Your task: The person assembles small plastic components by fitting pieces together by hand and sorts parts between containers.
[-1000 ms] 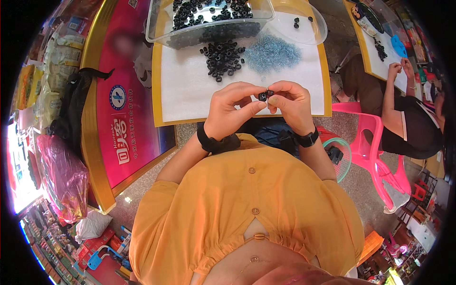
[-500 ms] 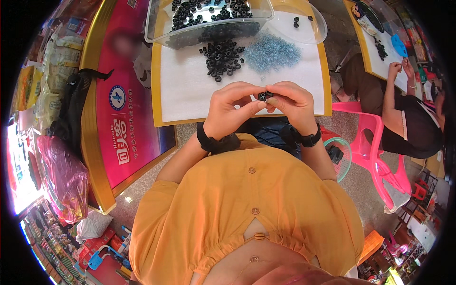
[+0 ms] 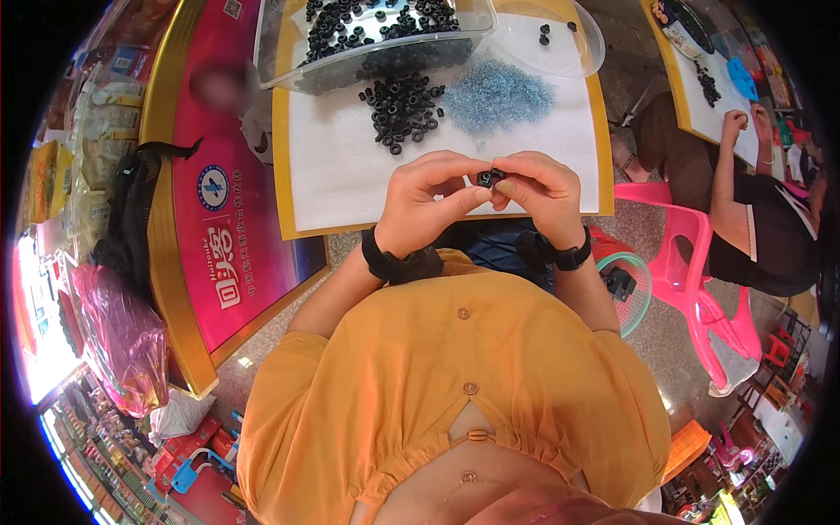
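My left hand [image 3: 426, 194] and my right hand [image 3: 544, 194] meet above the near edge of the white-topped table [image 3: 337, 188]. Between their fingertips they pinch a small black ring-shaped part [image 3: 485, 178], with its round opening partly showing. Whether one or two pieces are held there, I cannot tell. Beyond my hands lies a loose pile of black ring-shaped parts [image 3: 398, 109]. To its right spreads a heap of tiny clear bluish pieces [image 3: 500, 96]. Both wrists wear black bands.
A clear plastic box [image 3: 481, 41] of black parts stands at the table's far side, beside a shallow clear lid [image 3: 588, 66] with a few parts. Right of me are a pink chair [image 3: 682, 254], a green-rimmed basket [image 3: 637, 297] and another person [image 3: 757, 227] at a second table.
My hands keep their pinch on the black part with barely any movement. The view has shifted slightly. At the right, the other person's hands have moved a little.
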A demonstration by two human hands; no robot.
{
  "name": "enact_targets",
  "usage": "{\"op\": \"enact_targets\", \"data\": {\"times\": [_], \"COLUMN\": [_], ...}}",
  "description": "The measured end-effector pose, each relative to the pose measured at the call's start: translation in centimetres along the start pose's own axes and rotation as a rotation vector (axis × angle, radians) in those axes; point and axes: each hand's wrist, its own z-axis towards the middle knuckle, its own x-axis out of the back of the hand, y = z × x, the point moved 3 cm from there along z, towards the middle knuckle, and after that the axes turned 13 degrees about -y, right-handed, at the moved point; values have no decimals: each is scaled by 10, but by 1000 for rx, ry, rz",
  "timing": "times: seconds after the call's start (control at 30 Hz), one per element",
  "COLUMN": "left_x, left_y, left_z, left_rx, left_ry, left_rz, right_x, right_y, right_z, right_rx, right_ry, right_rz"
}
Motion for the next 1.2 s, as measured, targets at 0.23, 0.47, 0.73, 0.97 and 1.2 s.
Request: {"op": "enact_targets", "data": {"times": [0.23,0.47,0.73,0.97,1.2], "left_x": [-7,-12,-10,-5,-2], "left_y": [-10,-13,-3,3,11], "left_z": [19,31,24,5,-11], "left_rx": [-3,4,7,6,-2], "left_ry": [-11,-62,-64,-38,-42], "left_rz": [-45,-27,1,-1,-20], "right_x": [19,30,14,-9,-21], "right_y": [19,23,23,23,12], "right_z": [-6,-9,-13,-8,-9], "right_rx": [-83,-30,28,55,18], "right_ry": [71,106,110,81,58], "right_rz": [198,309,554,655,567]}}
